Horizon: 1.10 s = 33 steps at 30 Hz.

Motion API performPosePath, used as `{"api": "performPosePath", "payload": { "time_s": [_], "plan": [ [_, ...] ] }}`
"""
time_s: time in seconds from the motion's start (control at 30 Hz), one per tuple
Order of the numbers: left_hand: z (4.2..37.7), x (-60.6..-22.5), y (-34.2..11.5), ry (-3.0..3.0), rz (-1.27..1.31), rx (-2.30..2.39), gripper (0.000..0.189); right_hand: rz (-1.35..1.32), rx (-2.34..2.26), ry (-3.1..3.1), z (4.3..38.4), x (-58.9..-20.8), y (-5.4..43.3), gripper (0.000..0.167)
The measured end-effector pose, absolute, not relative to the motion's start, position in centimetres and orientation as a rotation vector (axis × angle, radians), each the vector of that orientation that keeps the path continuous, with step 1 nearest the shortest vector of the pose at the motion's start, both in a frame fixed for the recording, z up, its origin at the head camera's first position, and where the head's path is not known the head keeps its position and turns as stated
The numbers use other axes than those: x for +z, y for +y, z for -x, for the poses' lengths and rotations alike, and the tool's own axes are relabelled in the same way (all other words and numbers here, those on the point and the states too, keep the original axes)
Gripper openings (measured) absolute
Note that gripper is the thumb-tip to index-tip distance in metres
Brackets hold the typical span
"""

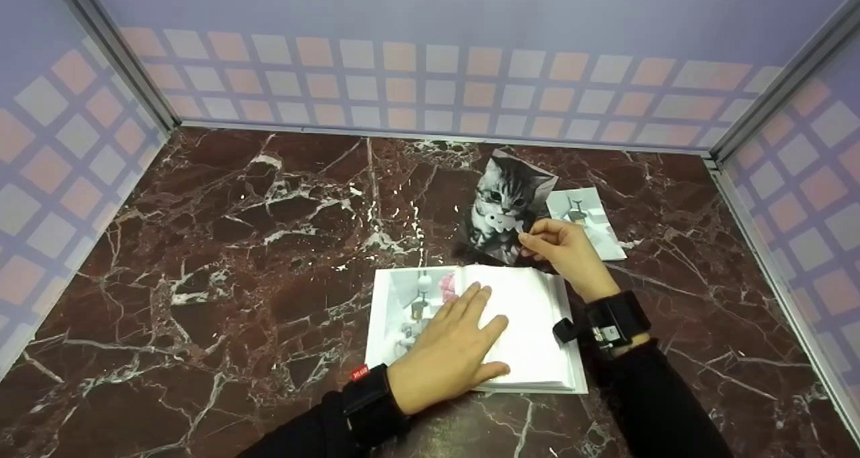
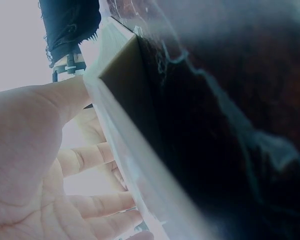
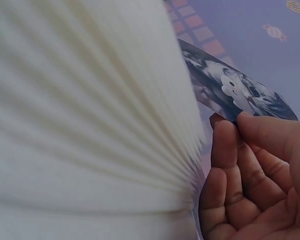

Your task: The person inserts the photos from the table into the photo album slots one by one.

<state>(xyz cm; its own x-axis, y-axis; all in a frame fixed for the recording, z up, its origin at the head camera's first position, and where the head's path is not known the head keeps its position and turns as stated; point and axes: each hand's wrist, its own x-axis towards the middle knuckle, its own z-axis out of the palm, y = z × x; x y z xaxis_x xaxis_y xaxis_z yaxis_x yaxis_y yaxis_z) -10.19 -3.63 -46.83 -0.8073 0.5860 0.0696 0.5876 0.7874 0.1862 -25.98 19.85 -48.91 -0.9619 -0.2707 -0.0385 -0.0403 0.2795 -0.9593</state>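
An open photo album (image 1: 524, 337) lies on the table, its right page white and its left page showing a picture with a pink shape. My left hand (image 1: 443, 354) rests across its middle with fingers extended and spread. In the left wrist view the album's thick edge (image 2: 135, 150) runs beside that palm. Just beyond the album, my right hand (image 1: 568, 253) pinches the lower right corner of a black-and-white kitten photo (image 1: 510, 199). The right wrist view shows thumb and forefinger on this photo (image 3: 245, 95), with fanned album pages (image 3: 100, 110) in front.
A second, paler photo (image 1: 598, 223) lies to the right of the kitten photo. Dark red marbled tabletop (image 1: 235, 277) extends to the left. Purple panels with pink and white squares (image 1: 400, 58) close off the back and both sides.
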Motion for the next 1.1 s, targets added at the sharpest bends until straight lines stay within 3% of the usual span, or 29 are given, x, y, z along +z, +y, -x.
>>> {"api": "performPosePath", "payload": {
  "time_s": [1.1],
  "plan": [
    [10.2,-47.0,-3.7,-2.969,0.968,-0.354,0.06,0.372,-1.604,2.27,26.3,-48.7,21.6,0.015]
  ]
}}
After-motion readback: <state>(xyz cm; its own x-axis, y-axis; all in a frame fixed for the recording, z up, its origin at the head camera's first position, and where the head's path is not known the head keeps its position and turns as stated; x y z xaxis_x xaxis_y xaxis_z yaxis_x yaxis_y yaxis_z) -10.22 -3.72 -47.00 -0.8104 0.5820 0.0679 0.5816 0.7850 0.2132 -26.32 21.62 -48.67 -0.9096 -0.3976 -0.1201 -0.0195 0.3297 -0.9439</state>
